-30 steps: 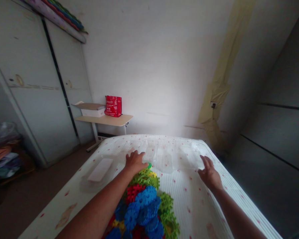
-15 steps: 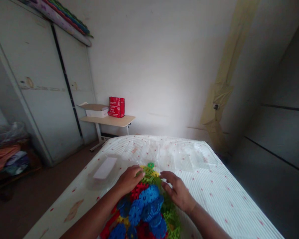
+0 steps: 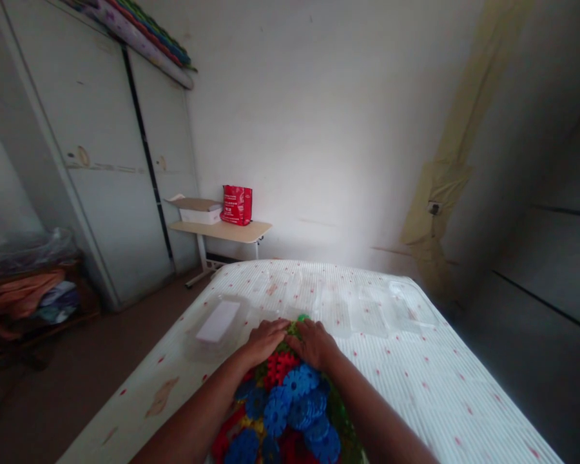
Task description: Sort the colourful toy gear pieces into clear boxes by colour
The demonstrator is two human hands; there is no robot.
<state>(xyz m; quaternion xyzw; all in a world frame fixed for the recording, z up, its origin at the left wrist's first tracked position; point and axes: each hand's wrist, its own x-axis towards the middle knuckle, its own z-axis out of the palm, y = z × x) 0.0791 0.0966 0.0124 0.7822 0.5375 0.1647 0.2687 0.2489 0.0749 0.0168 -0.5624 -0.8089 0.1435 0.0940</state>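
Observation:
A heap of plastic snowflake-shaped building discs lies in front of me, with blue discs point(image 3: 290, 406) on top, red discs point(image 3: 279, 368) behind them, and green discs point(image 3: 294, 330) at the far end. My left hand point(image 3: 265, 340) rests on the far left side of the heap, fingers stretched forward over the green discs. From the right, my right hand point(image 3: 314, 343) lies across the same far end, its fingers spread and bent down onto the discs. The two hands nearly meet. What lies under the fingers is hidden.
The bed-like surface has a white dotted cover point(image 3: 415, 386). A clear tray point(image 3: 193, 341) holding a white block point(image 3: 220, 321) sits to the left. Several clear containers point(image 3: 372, 316) stand in a row behind. Further back, a small table point(image 3: 246, 232) carries a red bag point(image 3: 236, 205).
Both hands have come closer together over the far end of the heap, the right one moving left onto the green discs. The view has turned slightly left.

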